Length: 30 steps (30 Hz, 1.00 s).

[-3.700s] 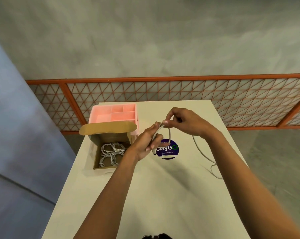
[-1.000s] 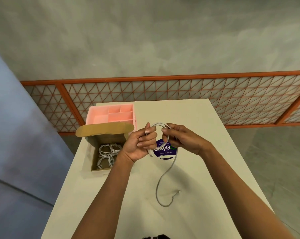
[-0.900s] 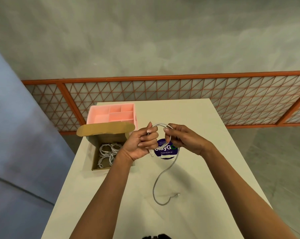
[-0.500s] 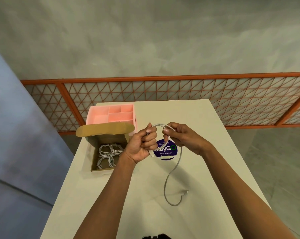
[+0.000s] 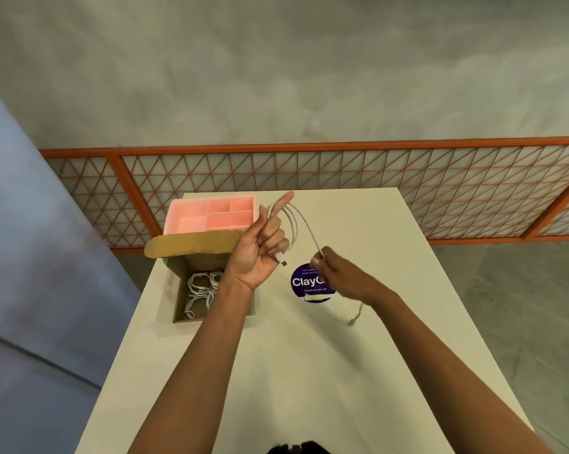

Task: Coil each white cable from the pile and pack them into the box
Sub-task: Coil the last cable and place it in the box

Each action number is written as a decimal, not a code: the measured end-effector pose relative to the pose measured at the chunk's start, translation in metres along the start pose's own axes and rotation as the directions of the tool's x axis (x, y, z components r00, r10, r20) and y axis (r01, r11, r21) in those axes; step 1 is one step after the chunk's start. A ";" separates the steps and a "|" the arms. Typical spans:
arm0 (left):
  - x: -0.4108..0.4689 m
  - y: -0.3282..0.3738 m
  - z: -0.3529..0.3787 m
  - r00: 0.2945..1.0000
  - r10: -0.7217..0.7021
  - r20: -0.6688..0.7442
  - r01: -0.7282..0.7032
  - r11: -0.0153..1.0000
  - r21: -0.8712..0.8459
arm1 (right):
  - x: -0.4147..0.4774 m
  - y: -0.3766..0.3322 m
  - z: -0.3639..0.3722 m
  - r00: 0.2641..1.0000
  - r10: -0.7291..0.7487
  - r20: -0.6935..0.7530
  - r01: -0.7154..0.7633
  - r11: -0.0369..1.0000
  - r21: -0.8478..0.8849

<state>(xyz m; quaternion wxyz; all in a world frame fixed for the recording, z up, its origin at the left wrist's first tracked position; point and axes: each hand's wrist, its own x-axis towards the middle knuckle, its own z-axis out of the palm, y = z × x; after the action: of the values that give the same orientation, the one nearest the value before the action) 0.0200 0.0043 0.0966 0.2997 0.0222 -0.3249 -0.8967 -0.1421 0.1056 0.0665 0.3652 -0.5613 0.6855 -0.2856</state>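
Note:
My left hand [image 5: 262, 249] is raised above the table, index finger pointing up, other fingers curled round loops of a white cable [image 5: 304, 226]. One plug end sticks out below those fingers. The cable runs down to my right hand [image 5: 337, 276], which pinches it over the purple sticker. Its free tail hangs below my right wrist, the end just above the table. An open cardboard box [image 5: 181, 303] at the left holds several coiled white cables [image 5: 199, 288].
A pink divided tray [image 5: 185, 213] stands behind the box's raised flap. A round purple ClayGo sticker [image 5: 304, 283] lies on the white table [image 5: 309, 371]. An orange lattice railing [image 5: 342, 168] runs beyond the table's far edge.
My left hand has risen with its index finger now extended, loops round it. My right hand has moved down and right along the cable, and the tail has been drawn up off the table.

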 end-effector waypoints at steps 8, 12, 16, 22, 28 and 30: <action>0.009 0.000 0.001 0.955 0.080 -0.285 0.065 0.882 0.466 | -0.012 -0.028 0.002 0.916 0.147 0.373 -0.023 0.948 -0.318; 0.010 -0.010 -0.002 0.956 0.001 -0.294 0.183 0.781 0.598 | -0.015 -0.049 -0.011 0.911 0.092 0.402 0.077 0.920 -0.385; 0.006 -0.020 -0.005 0.936 -0.081 -0.343 0.306 0.671 0.675 | -0.016 -0.064 -0.026 0.938 -0.011 0.348 0.169 0.888 -0.428; -0.002 -0.027 -0.002 0.905 -0.223 -0.363 0.425 0.538 0.728 | -0.013 -0.073 -0.053 0.968 -0.197 0.155 0.244 0.882 -0.404; -0.008 -0.028 0.011 0.917 -0.301 -0.261 0.392 0.562 0.728 | -0.008 -0.072 -0.064 0.966 -0.258 -0.003 0.252 0.946 -0.203; -0.010 -0.027 0.018 0.924 -0.300 -0.239 0.379 0.624 0.683 | -0.005 -0.066 -0.066 0.963 -0.266 -0.042 0.258 0.956 -0.142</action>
<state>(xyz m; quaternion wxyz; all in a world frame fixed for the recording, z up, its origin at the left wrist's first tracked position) 0.0096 0.0364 0.0937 0.1083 0.2437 -0.6229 -0.7355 -0.1585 0.0957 0.1580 0.2643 -0.6616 0.6337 -0.3015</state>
